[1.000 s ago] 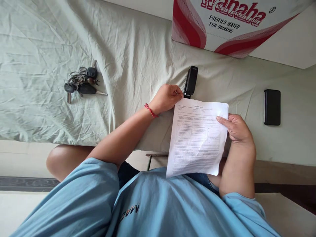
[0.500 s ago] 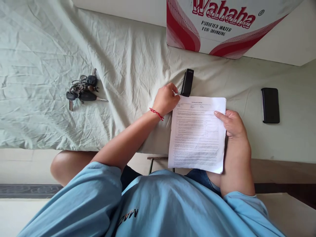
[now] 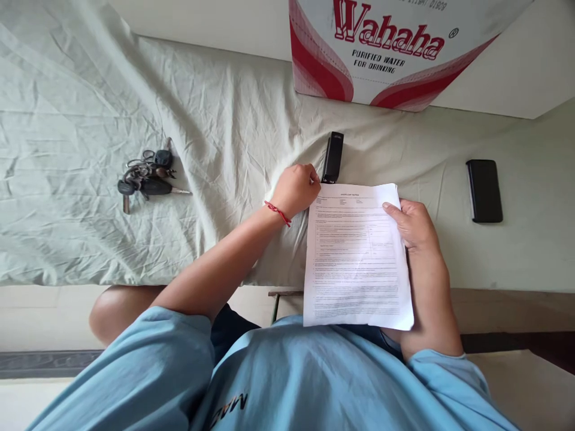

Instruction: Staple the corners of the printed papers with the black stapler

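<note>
Creased paper, oblong stapler, wrinkled cloth

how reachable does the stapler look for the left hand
Probably yes: nothing visible blocks the left hand from the black stapler beside it, though it seems to pinch the printed paper.

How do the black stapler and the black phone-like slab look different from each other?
Shape: the stapler is long and narrow, while the slab is a broader, flat rectangle.
Place: the stapler sits at the paper's top edge, near the left hand; the slab lies apart, beyond the right hand.
Slant: the stapler's far end leans right, the slab's slightly left.
Both are black and rest on pale cloth.
</note>
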A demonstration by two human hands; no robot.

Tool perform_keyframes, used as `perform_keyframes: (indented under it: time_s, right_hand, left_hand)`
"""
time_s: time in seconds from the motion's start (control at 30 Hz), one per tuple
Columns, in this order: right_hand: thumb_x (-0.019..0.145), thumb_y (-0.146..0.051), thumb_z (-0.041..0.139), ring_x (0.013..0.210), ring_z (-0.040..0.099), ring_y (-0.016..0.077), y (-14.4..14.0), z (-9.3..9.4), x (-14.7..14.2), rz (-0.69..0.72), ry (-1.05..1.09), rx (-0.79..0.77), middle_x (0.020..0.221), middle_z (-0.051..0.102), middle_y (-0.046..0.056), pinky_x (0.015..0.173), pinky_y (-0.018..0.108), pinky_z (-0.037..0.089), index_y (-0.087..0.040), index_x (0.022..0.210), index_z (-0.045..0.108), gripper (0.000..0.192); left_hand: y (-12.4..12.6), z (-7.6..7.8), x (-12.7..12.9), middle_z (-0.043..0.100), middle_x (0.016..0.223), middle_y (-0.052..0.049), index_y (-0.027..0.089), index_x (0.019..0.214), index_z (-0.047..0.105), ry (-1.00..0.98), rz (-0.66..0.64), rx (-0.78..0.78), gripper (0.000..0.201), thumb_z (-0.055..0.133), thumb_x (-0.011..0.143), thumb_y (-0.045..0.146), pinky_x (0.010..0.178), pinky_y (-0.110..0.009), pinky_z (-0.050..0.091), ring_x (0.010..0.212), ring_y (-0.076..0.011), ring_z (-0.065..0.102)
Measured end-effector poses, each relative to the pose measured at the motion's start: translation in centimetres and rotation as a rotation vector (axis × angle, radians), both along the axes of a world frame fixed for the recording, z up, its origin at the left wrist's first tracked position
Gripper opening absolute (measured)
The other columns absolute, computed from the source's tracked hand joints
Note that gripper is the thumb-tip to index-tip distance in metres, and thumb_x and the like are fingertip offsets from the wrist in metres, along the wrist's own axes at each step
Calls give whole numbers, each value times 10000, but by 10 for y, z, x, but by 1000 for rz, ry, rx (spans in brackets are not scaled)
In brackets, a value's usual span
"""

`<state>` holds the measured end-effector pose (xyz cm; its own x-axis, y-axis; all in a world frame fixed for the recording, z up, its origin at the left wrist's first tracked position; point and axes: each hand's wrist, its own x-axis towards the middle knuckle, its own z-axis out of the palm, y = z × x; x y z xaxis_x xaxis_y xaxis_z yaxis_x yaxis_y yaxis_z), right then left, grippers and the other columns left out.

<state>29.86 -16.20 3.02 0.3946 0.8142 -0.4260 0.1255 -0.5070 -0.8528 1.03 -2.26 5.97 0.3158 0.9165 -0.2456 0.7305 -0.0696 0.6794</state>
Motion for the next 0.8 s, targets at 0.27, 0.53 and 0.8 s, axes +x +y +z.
perform_keyframes:
  time_s: [0.27, 0.53, 0.8]
  right_hand:
    - [662, -707, 1081, 642, 727, 239, 1, -9, -2, -87, -1, 87, 761, 846, 44, 594, 366, 588, -231, 805, 842, 552]
    - [699, -790, 1079, 620, 731, 241, -2, -17, 6, -86, -30, 92, 762, 839, 37, 584, 384, 601, -241, 859, 832, 623]
    - [638, -757, 1144, 770, 875, 321, 1, 1, -6, -101, 59, 148, 823, 901, 53, 726, 444, 739, -239, 928, 878, 651]
  left_hand:
    - [-3, -25, -3, 893, 987, -68, 180, 1235, 864, -99, 115, 84, 242, 700, 1060, 146, 984, -419, 616, 994, -270, 822]
    - [-5, -57, -26, 724, 1873, -13, 389, 1627, 858, -166, -213, 510, 820, 527, 1014, -43, 1448, -614, 496, 1723, -341, 624]
    - [-18, -60, -30, 791, 1793, -77, 403, 1792, 736, -73, -246, 424, 921, 516, 1029, -62, 1473, -683, 489, 1871, -373, 522]
